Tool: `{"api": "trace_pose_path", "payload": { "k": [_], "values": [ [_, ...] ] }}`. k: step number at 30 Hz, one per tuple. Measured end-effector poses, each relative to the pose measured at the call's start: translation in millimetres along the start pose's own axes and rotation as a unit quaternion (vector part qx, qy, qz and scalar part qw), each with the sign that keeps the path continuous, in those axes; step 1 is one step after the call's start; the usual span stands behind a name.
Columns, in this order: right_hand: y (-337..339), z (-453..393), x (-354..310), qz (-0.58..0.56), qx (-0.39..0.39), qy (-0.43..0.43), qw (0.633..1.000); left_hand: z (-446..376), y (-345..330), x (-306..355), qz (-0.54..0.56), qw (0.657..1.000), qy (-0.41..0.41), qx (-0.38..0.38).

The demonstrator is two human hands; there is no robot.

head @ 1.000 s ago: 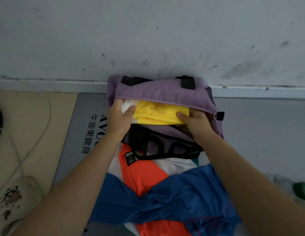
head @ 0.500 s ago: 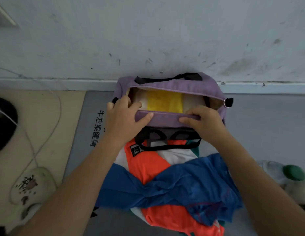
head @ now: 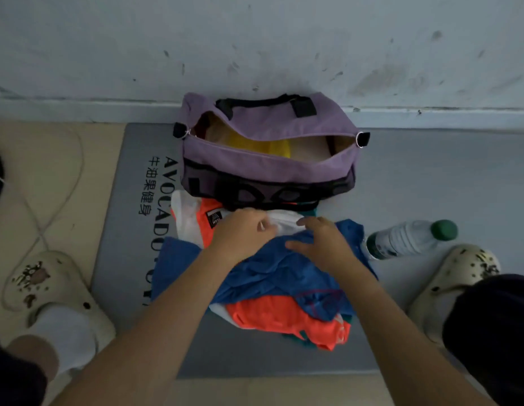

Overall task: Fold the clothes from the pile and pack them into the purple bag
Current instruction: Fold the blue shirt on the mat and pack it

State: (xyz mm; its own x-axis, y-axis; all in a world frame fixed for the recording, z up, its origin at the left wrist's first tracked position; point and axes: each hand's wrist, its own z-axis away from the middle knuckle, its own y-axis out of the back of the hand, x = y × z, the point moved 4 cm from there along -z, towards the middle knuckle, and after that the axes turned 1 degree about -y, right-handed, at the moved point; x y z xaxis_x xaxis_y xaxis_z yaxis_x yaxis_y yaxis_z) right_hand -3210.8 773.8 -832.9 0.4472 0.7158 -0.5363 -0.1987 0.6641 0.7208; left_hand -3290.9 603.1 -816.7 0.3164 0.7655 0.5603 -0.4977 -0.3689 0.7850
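The purple bag (head: 269,168) stands unzipped against the wall, with a folded yellow garment (head: 259,148) lying inside. In front of it is the clothes pile: a crumpled blue garment (head: 272,273) on top of an orange and white one (head: 284,315). My left hand (head: 243,232) rests on the far edge of the pile, its fingers bent over the white and blue cloth. My right hand (head: 322,238) lies beside it on the blue garment with fingers spread and slightly bent. Neither hand has lifted any cloth.
Bag and pile sit on a grey mat (head: 131,230) with black lettering. A plastic water bottle (head: 407,238) lies right of the pile. My feet in cream clogs are at the left (head: 41,285) and right (head: 459,276). A white cable (head: 64,197) runs over the floor at left.
Both hands have left the bag's opening and come back to the clothes pile. The yellow garment stays inside the bag. The camera has pulled back and shows more floor.
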Motion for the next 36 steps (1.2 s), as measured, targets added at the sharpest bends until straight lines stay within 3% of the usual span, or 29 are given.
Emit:
{"api": "trace_pose_path", "payload": {
  "k": [2,6,9,13,16,21,23,26,28,31,34,36],
  "values": [
    [-24,8,24,0.086,-0.056,-0.029,0.994,8,-33,0,0.004,0.997,0.012,-0.074],
    [-27,17,35,0.112,-0.026,-0.026,0.993,20,-54,-1,0.012,0.991,0.049,-0.122],
    [-8,22,24,0.009,-0.006,0.009,1.000,22,-48,9,0.034,0.989,0.040,-0.140],
    [33,34,-8,-0.126,0.024,0.014,0.992,31,-11,29,0.247,0.964,0.079,-0.061],
    [65,55,-47,-0.208,0.030,0.042,0.977,49,29,56,0.312,0.945,0.096,-0.020],
    [130,113,-122,-0.349,0.020,0.118,0.930,104,114,122,0.347,0.926,0.020,-0.148],
    [155,140,-149,-0.375,-0.013,0.143,0.916,127,156,144,0.359,0.928,-0.011,-0.103],
    [187,183,-178,-0.276,-0.109,0.162,0.941,157,218,165,0.433,0.900,-0.035,0.039],
    [201,211,-185,-0.210,-0.187,0.170,0.945,176,249,169,0.414,0.903,-0.036,0.111],
    [221,242,-190,-0.248,-0.177,0.189,0.933,198,277,161,0.350,0.917,-0.019,0.191],
    [234,267,-198,-0.357,-0.159,0.212,0.896,223,284,168,0.250,0.944,-0.055,0.208],
    [234,281,-207,-0.377,-0.154,0.225,0.885,242,274,188,0.277,0.943,-0.123,0.138]
  ]
}}
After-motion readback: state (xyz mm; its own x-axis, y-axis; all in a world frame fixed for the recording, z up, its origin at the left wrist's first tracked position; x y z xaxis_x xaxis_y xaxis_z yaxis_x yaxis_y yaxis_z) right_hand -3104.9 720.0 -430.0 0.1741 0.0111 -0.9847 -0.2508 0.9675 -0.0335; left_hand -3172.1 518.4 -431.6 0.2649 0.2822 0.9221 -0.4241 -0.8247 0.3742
